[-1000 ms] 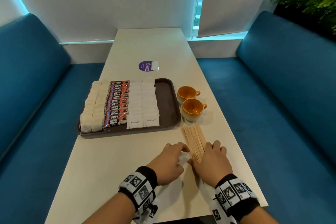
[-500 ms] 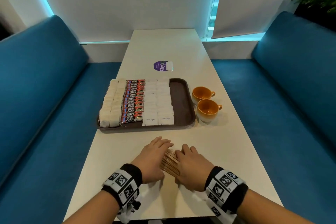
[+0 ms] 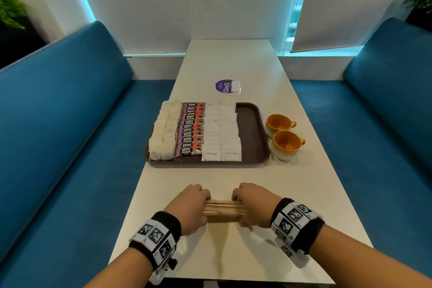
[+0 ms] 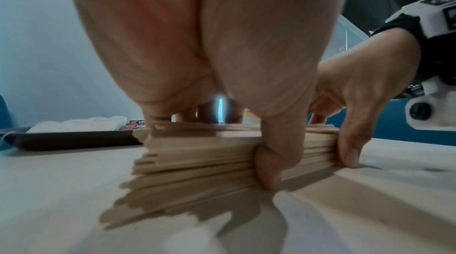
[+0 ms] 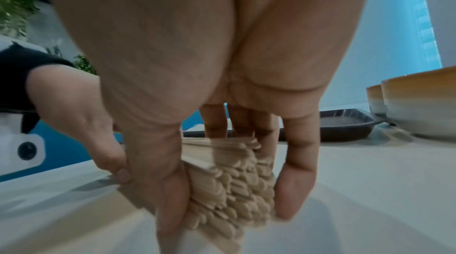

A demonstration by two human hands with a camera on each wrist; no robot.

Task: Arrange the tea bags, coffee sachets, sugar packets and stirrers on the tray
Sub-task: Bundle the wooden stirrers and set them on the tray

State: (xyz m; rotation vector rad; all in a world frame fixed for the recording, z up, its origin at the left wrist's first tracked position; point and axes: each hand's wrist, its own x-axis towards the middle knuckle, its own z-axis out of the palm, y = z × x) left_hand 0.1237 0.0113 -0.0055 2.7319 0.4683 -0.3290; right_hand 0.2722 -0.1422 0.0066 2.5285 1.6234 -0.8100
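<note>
A bundle of wooden stirrers (image 3: 223,208) (image 4: 222,156) (image 5: 231,180) lies crosswise on the table's near end, in front of the tray. My left hand (image 3: 191,206) grips its left end and my right hand (image 3: 253,204) grips its right end, thumbs and fingers curled round the bundle. The brown tray (image 3: 253,131) holds rows of white tea bags (image 3: 164,131), red and black coffee sachets (image 3: 190,130) and white sugar packets (image 3: 222,133). The tray's right strip is bare.
Two orange cups (image 3: 284,137) stand on the white table (image 3: 233,61) just right of the tray. A purple round sticker (image 3: 225,86) lies beyond the tray. Blue bench seats (image 3: 70,124) flank the table on both sides.
The stirrers lay flat, pointing away, right of centre; both hands gathered them, turned them crosswise and now hold the bundle by its ends nearer the table's middle.
</note>
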